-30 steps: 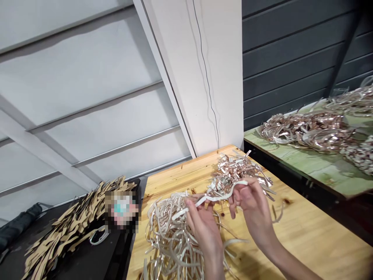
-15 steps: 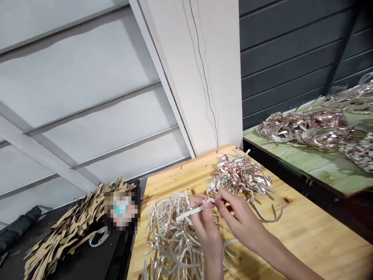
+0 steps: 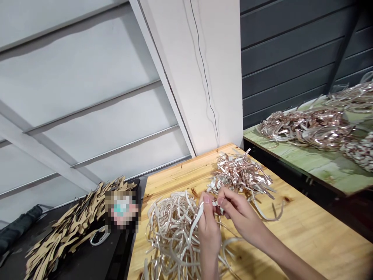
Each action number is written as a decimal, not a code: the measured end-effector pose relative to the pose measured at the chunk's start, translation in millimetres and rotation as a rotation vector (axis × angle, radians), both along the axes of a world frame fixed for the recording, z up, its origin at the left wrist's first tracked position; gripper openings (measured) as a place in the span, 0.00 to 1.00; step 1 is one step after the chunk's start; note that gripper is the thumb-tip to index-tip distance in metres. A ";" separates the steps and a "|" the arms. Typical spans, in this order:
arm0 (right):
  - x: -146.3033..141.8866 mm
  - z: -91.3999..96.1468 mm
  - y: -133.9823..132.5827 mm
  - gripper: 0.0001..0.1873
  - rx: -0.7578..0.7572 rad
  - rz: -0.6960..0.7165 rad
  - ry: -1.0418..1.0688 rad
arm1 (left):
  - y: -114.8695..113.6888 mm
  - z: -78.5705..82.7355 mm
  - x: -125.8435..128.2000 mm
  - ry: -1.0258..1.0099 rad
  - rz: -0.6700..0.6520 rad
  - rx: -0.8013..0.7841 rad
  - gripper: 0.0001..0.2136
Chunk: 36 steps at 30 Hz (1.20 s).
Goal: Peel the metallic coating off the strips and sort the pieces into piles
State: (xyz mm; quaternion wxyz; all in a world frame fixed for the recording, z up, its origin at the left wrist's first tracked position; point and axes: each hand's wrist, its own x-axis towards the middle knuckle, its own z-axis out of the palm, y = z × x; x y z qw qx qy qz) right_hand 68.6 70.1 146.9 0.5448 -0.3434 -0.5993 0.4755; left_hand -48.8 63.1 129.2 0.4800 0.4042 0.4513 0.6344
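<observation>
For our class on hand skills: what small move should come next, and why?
Perhaps ease the right hand away from the left hand, drawing the white strip straighter: they hold it close together, and it bends down toward the pale pile.

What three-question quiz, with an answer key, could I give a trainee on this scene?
1. Multiple choice: what do the left hand and right hand hold?
A) a black cable
B) a white strip
C) a dark roll

2. True or false: the tan strips lie on a black surface.

3. Fill in: in the picture, the green tabletop stands to the ___ of the wooden table.

Key: 1. B; 2. True; 3. right.
</observation>
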 end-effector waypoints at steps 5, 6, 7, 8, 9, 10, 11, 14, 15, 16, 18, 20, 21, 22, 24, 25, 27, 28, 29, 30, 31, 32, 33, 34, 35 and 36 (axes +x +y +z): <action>1.5 4.0 1.7 0.20 -0.104 0.034 0.197 | 2.2 -3.9 6.4 -0.173 -0.032 -0.015 0.25; 1.6 5.7 1.9 0.20 -0.142 0.050 0.236 | 2.5 -2.7 7.7 -0.212 -0.048 -0.018 0.26; 1.6 7.4 2.2 0.19 -0.187 0.065 0.276 | 2.7 -0.7 8.9 -0.255 -0.067 -0.022 0.26; 1.6 9.0 2.3 0.19 -0.234 0.075 0.317 | 2.8 1.8 10.2 -0.299 -0.090 -0.022 0.26; 1.7 10.3 2.4 0.19 -0.280 0.080 0.354 | 2.8 4.7 11.4 -0.345 -0.112 -0.014 0.25; 1.9 11.3 2.4 0.19 -0.323 0.080 0.385 | 2.8 7.6 12.6 -0.391 -0.132 0.003 0.25; 2.3 12.0 2.2 0.19 -0.361 0.075 0.412 | 2.7 10.4 13.7 -0.433 -0.153 0.027 0.24; 4.0 12.7 1.1 0.21 -0.443 0.052 0.507 | 2.3 15.7 16.6 -0.539 -0.211 0.085 0.23; 4.6 13.0 0.7 0.21 -0.465 0.056 0.554 | 2.1 16.4 17.3 -0.568 -0.227 0.088 0.23; 5.3 13.4 0.4 0.22 -0.484 0.069 0.607 | 1.9 16.8 17.8 -0.596 -0.244 0.084 0.23; 6.3 15.2 0.3 0.23 -0.504 0.123 0.717 | 1.5 17.2 18.7 -0.653 -0.270 0.065 0.22; 7.1 18.2 0.9 0.24 -0.514 0.195 0.825 | 0.8 18.0 19.4 -0.715 -0.278 0.052 0.23; 7.5 20.1 1.4 0.24 -0.521 0.229 0.880 | 0.4 18.6 19.7 -0.747 -0.275 0.055 0.23; 7.7 22.0 2.1 0.25 -0.530 0.253 0.934 | -0.1 19.4 20.1 -0.773 -0.271 0.065 0.23; 8.1 25.6 3.5 0.26 -0.559 0.248 1.024 | -0.9 21.3 20.6 -0.797 -0.252 0.102 0.23; 8.0 26.8 4.2 0.25 -0.579 0.220 1.051 | -1.2 22.3 20.7 -0.792 -0.234 0.127 0.22; 7.5 27.2 5.2 0.24 -0.620 0.143 1.052 | -1.8 23.9 20.3 -0.748 -0.180 0.190 0.21; 7.0 26.1 5.4 0.24 -0.628 0.115 1.019 | -2.1 24.4 19.7 -0.709 -0.147 0.223 0.21; 6.3 24.2 5.5 0.25 -0.609 0.101 0.956 | -2.4 24.8 19.0 -0.665 -0.114 0.253 0.21; 5.7 21.4 5.4 0.25 -0.559 0.096 0.856 | -2.9 24.9 18.0 -0.617 -0.088 0.277 0.20; 5.1 18.2 5.2 0.26 -0.478 0.083 0.725 | -3.5 24.7 17.0 -0.570 -0.067 0.291 0.20; 4.8 14.8 4.9 0.26 -0.378 0.062 0.565 | -4.1 24.4 15.8 -0.528 -0.049 0.296 0.20; 4.9 11.7 4.4 0.25 -0.278 0.043 0.394 | -4.7 23.9 14.7 -0.498 -0.035 0.297 0.20; 5.4 9.3 3.9 0.24 -0.191 0.031 0.230 | -5.3 23.2 13.6 -0.474 -0.022 0.296 0.20; 6.5 7.9 3.4 0.21 -0.125 0.031 0.086 | -5.6 22.6 12.5 -0.453 -0.012 0.298 0.20; 8.0 7.5 2.9 0.19 -0.079 0.038 -0.033 | -5.8 22.0 11.5 -0.432 -0.006 0.300 0.19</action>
